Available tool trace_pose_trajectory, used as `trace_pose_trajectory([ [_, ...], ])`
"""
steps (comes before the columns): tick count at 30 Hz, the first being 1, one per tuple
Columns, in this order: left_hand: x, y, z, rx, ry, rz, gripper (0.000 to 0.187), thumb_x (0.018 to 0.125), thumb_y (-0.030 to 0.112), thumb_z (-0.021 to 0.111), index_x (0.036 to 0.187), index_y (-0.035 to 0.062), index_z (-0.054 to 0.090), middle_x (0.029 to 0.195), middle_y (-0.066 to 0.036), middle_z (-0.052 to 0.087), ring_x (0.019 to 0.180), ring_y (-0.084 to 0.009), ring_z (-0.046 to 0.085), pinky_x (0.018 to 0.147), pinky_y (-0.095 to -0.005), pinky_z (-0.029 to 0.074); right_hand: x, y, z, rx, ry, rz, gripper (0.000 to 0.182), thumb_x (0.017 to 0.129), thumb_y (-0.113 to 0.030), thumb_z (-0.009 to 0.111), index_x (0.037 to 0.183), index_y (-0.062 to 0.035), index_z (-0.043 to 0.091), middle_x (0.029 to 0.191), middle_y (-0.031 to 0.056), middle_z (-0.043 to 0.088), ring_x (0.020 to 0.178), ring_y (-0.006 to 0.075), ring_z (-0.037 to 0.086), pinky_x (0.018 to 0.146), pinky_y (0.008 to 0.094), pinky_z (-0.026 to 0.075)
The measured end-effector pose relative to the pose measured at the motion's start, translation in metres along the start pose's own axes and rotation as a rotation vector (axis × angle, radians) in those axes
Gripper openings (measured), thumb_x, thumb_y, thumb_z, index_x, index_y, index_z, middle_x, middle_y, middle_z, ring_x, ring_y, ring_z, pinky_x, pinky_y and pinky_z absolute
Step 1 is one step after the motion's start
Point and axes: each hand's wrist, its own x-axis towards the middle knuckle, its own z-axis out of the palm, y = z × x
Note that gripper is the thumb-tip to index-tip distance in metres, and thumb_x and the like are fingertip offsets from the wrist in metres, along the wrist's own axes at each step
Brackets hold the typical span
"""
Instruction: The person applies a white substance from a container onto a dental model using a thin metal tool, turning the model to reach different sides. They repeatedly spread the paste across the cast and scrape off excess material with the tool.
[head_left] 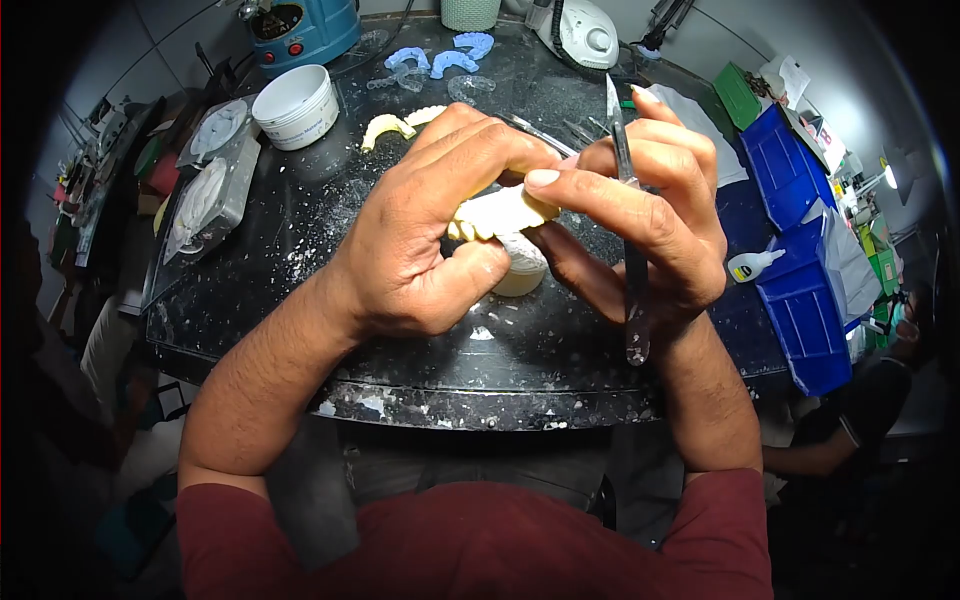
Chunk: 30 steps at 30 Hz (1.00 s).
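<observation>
My left hand [415, 225] is closed around a pale yellow dental model [503, 213], its row of teeth facing down and left. My right hand [665, 215] has a knife [637, 300] tucked between its fingers, blade pointing up and away, dark handle hanging below the palm. The right index fingertip and thumb touch the model's right end. Under the model stands a small round tub [522, 281] with whitish material on top, partly hidden by my hands. Behind my left hand lie more yellow arch-shaped models [384, 129], one partly covered.
A white tub [297, 108] and a grey tray [215, 180] stand at the left. Blue dental impressions [453, 63] lie at the back, near a blue machine [305, 35]. Blue bins [800, 290] and a small bottle [755, 264] are at the right. Another person [850, 420] sits at the far right.
</observation>
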Motion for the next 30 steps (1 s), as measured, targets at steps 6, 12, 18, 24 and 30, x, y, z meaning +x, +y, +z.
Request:
trace_pose_trajectory([
  [6,0.0023,0.0028,-0.0022,0.095,-0.045,0.002,0.042,0.064,0.012,0.056,0.104,-0.0002,0.061,0.098,-0.013,0.064,0.091,-0.0298,0.057,0.086,-0.0386,0.043,-0.0003,0.0022,0.0022,-0.04,-0.004,-0.052,0.041,0.062,-0.005,0.085,0.1,-0.015,0.073,0.089,0.0014,0.063,0.087,0.0184,0.059,0.1,0.0478,0.047],
  [12,0.0016,0.0041,-0.0023,0.105,-0.064,-0.04,0.053,0.057,0.014,0.052,0.105,-0.0045,0.06,0.099,-0.017,0.062,0.092,-0.0305,0.055,0.089,-0.0404,0.043,0.0025,-0.0008,0.0007,0.028,0.026,0.03,0.04,0.063,-0.006,0.085,0.1,-0.0149,0.072,0.088,0.001,0.063,0.088,0.0179,0.059,0.1,0.0481,0.046],
  [18,0.0026,0.0038,-0.0011,0.103,-0.027,-0.023,0.041,0.062,0.013,0.056,0.1,0.0013,0.061,0.092,-0.011,0.062,0.088,-0.0284,0.056,0.085,-0.039,0.042,0.0012,-0.0004,0.0027,-0.016,-0.006,-0.014,0.041,0.062,-0.005,0.085,0.1,-0.0145,0.073,0.088,0.0004,0.062,0.088,0.0178,0.059,0.102,0.0487,0.045],
  [24,0.0021,0.0018,-0.0018,0.147,-0.046,-0.002,0.041,0.061,0.013,0.057,0.101,0.0021,0.062,0.093,-0.01,0.063,0.087,-0.0282,0.056,0.085,-0.0389,0.042,0.0017,0.0009,0.0017,-0.008,-0.028,-0.017,0.043,0.059,-0.004,0.085,0.099,-0.0139,0.073,0.088,0.0005,0.063,0.089,0.018,0.059,0.102,0.0492,0.044],
  [30,0.0022,0.0046,-0.0013,0.105,-0.022,-0.026,0.04,0.063,0.012,0.057,0.102,0.0022,0.062,0.094,-0.011,0.063,0.088,-0.0287,0.055,0.085,-0.0389,0.042,0.0023,0.0005,0.0005,0.041,-0.004,0.025,0.043,0.059,-0.004,0.084,0.099,-0.0124,0.072,0.089,0.0008,0.064,0.088,0.0176,0.06,0.104,0.0491,0.043],
])
